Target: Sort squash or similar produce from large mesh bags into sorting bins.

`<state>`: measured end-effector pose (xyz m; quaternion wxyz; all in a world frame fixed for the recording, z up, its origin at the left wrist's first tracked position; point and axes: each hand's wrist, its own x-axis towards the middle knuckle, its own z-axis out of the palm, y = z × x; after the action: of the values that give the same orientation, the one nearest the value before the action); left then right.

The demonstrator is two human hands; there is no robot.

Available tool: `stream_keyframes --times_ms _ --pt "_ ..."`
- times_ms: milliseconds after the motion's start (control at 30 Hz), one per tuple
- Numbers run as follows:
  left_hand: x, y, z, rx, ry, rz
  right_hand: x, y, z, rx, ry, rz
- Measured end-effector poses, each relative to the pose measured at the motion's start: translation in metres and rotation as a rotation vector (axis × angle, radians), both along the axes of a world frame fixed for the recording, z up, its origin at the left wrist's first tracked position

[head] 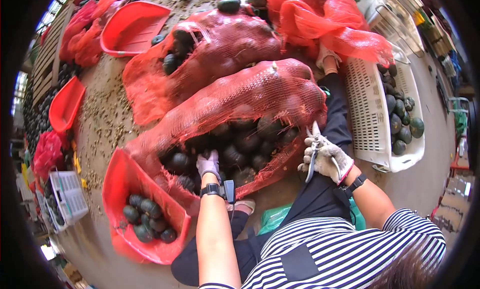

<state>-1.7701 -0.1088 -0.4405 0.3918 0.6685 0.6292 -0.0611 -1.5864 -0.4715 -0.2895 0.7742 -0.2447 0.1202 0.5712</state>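
My left hand, in a pale glove, reaches through the torn side of a red mesh sack among dark green squashes. Its fingertips are partly hidden in shadow, so its hold cannot be told. To the right, my gloved right hand holds pruning shears, their blades pointing up and away, beside the sack's right end. A red plastic scoop with several small squashes lies at the sack's lower left. At right stands a white plastic crate holding more squashes.
Behind lies another filled mesh sack, with loose red netting near the crate. Two red scoops are at the far left, by a wooden pallet. Debris litters the floor. Green plastic lies near my legs.
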Motion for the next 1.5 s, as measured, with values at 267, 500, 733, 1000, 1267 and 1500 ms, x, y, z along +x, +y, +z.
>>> stream_keyframes --times_ms 267,500,733,1000,1267,1500 --pt "-0.042 0.014 -0.009 -0.296 -0.58 0.19 -0.01 0.008 -0.001 -0.108 -0.085 0.209" --pt "-0.031 -0.085 0.139 -1.211 -1.647 0.624 -0.064 0.065 0.032 -0.357 -1.295 0.545" --pt "-0.065 -0.106 0.151 -0.755 -1.549 0.83 -0.088 0.114 0.075 -0.374 -1.869 0.434" --pt "-0.171 -0.004 0.185 0.316 -1.61 1.537 -0.059 0.022 0.032 -0.747 -1.309 0.508" --pt "-0.044 -0.016 0.03 0.199 -0.288 -0.003 -0.071 0.016 0.023 -0.718 -1.127 0.49" --pt "-0.053 -0.037 -0.001 0.014 -0.06 -0.099 -0.066 0.009 0.013 -0.679 -1.065 0.487"
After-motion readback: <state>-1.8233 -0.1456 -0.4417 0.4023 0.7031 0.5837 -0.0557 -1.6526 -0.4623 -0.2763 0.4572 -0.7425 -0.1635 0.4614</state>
